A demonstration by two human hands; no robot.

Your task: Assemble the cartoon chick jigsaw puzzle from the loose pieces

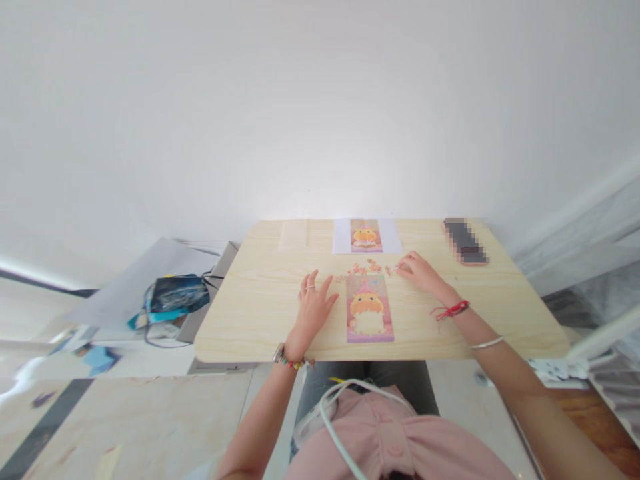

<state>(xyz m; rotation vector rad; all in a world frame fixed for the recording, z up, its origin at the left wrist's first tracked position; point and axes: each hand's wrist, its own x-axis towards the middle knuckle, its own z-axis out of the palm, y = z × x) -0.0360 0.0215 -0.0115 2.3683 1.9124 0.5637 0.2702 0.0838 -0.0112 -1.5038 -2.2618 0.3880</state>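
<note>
A jigsaw puzzle (369, 333) with a yellow cartoon animal lies on the table in front of me; a pale gap shows in its lower middle. Just beyond its top edge are several loose puzzle pieces (357, 269). My left hand (315, 305) rests at the puzzle's left side, open, fingers spread and holding nothing. To the right of the loose pieces, my right hand (419, 272) is closed in a pinch, with a small puzzle piece at its fingertips, mostly covered. Behind the pieces lies a sheet with a matching picture (366, 237).
A phone (466, 241) lies at the table's back right. Toward the back left is a thin translucent sheet (294, 235). The wooden table (240, 320) meets a white wall. Left of it, a dark bag (180, 295) sits among boxes. A white cable (325, 407) crosses my lap.
</note>
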